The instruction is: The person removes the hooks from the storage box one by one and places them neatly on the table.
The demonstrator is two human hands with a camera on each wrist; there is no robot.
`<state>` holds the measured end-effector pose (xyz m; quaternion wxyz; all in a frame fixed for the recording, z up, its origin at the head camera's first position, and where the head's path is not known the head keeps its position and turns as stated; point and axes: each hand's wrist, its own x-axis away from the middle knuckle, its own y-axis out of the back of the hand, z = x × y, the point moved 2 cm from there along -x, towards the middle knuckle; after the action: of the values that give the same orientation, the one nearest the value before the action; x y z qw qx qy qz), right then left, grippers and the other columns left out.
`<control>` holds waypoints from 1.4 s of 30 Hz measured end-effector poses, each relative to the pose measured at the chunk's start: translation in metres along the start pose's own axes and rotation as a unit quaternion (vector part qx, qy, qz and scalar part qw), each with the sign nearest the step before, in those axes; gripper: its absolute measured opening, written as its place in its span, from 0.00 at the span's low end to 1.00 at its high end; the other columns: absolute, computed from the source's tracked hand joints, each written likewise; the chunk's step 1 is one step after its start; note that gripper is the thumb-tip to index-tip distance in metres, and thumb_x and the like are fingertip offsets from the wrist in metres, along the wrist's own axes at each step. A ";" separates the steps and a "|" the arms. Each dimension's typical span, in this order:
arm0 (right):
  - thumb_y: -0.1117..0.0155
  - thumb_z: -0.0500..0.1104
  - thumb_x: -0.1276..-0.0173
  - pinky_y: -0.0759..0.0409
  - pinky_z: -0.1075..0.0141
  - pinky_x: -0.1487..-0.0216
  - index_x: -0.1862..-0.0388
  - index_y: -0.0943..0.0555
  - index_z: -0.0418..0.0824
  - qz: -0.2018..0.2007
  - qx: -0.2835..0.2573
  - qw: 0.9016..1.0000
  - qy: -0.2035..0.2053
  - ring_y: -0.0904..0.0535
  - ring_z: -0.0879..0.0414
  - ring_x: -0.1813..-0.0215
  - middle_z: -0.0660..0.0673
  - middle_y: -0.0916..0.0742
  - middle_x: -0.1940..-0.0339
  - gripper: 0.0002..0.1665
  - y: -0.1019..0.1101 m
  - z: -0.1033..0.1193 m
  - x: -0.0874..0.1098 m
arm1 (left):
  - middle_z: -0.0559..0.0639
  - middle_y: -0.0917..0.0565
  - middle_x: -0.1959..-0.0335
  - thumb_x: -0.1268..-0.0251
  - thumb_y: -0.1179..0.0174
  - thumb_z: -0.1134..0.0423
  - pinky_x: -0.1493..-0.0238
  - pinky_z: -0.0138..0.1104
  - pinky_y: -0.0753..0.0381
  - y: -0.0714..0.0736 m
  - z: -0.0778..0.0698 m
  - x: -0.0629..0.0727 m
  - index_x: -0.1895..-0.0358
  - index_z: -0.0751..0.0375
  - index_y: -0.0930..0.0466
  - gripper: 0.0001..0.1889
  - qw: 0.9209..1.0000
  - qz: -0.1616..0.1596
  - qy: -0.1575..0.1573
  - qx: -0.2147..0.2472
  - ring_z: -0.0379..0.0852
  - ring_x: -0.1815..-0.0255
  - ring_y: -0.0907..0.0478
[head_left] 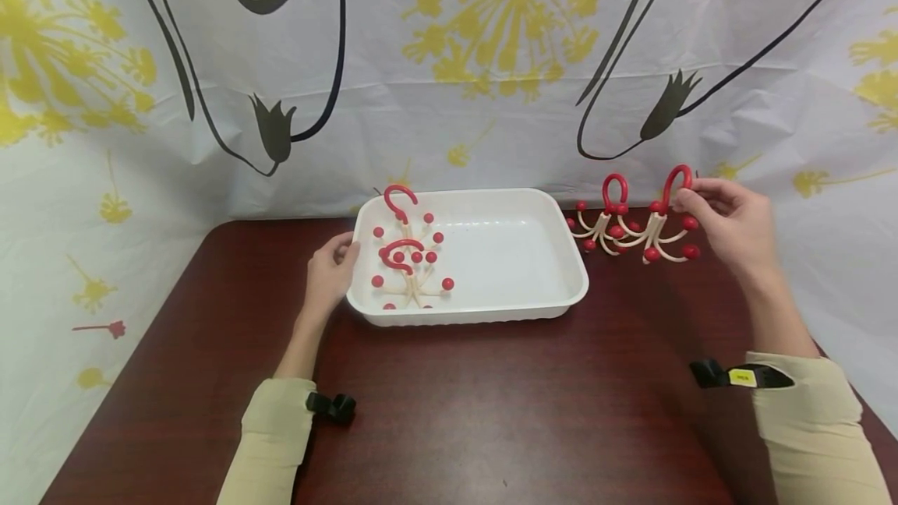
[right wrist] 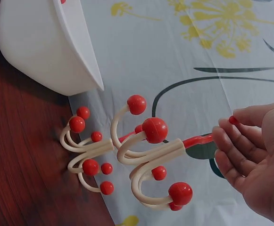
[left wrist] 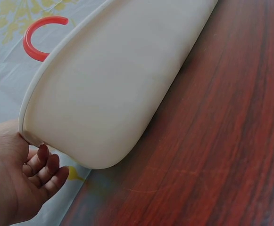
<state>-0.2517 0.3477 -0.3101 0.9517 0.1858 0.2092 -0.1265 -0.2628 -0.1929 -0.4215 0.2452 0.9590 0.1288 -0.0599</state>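
My left hand (head_left: 330, 273) grips the left rim of a white tray (head_left: 505, 310), its fingers curled under the edge in the left wrist view. Inside the tray's left part stand two multi-prong hooks, a rear one (head_left: 402, 207) and a front one (head_left: 412, 280). Each has a red curved hook on top and cream prongs tipped with red balls. My right hand (head_left: 737, 224) pinches the red loop of another multi-prong hook (right wrist: 174, 148), held up right of the tray. Behind it, a further multi-prong hook (right wrist: 90, 149) stands on the table beside the tray.
A dark reddish-brown wooden table (head_left: 505, 404) carries everything. Right behind it hangs a white cloth (head_left: 477, 123) with yellow and dark plant prints. The tray's raised wall (right wrist: 47, 52) stands between the table's right side and the hooks inside.
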 end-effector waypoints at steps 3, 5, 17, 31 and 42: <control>0.31 0.32 0.34 0.22 0.79 0.67 0.55 0.15 0.34 -0.003 -0.038 0.999 -0.003 0.14 0.67 0.68 0.57 0.11 0.72 0.09 0.004 0.000 -0.001 | 0.61 0.18 0.58 0.22 0.46 0.55 0.64 0.32 0.24 0.000 0.000 0.000 0.34 0.65 0.24 0.23 1.000 0.001 -0.002 -0.001 0.54 0.60 0.21; 0.30 0.32 0.34 0.22 0.80 0.67 0.56 0.14 0.34 -0.006 -0.058 0.998 -0.006 0.14 0.66 0.68 0.56 0.10 0.73 0.09 0.006 0.000 -0.001 | 0.61 0.18 0.58 0.22 0.46 0.55 0.64 0.32 0.24 0.000 0.000 0.000 0.34 0.65 0.24 0.23 1.000 0.002 -0.002 0.002 0.54 0.60 0.21; 0.32 0.31 0.34 0.21 0.78 0.72 0.58 0.13 0.42 -0.027 -0.056 0.998 -0.027 0.14 0.70 0.70 0.59 0.11 0.73 0.09 0.018 -0.009 -0.008 | 0.61 0.19 0.59 0.22 0.46 0.55 0.65 0.29 0.24 0.000 0.000 0.000 0.34 0.64 0.23 0.22 1.000 0.002 0.002 0.008 0.54 0.60 0.21; 0.32 0.38 0.31 0.23 0.80 0.73 0.61 0.16 0.52 -0.053 0.035 0.997 -0.045 0.18 0.76 0.71 0.68 0.14 0.75 0.07 0.025 -0.038 -0.017 | 0.61 0.17 0.59 0.22 0.46 0.56 0.62 0.31 0.24 -0.001 0.001 0.000 0.35 0.64 0.22 0.21 1.000 -0.002 -0.005 0.006 0.53 0.59 0.20; 0.34 0.37 0.30 0.24 0.81 0.72 0.61 0.16 0.48 -0.050 0.046 0.996 -0.054 0.19 0.76 0.72 0.69 0.15 0.76 0.05 0.026 -0.058 -0.020 | 0.60 0.17 0.60 0.22 0.45 0.56 0.63 0.30 0.25 -0.001 0.000 -0.001 0.36 0.64 0.22 0.21 1.000 -0.006 -0.007 0.008 0.53 0.60 0.20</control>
<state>-0.2819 0.3978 -0.3421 0.9445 0.2121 0.1602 -0.1930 -0.2637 -0.1924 -0.4220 0.2382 0.9597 0.1318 -0.0694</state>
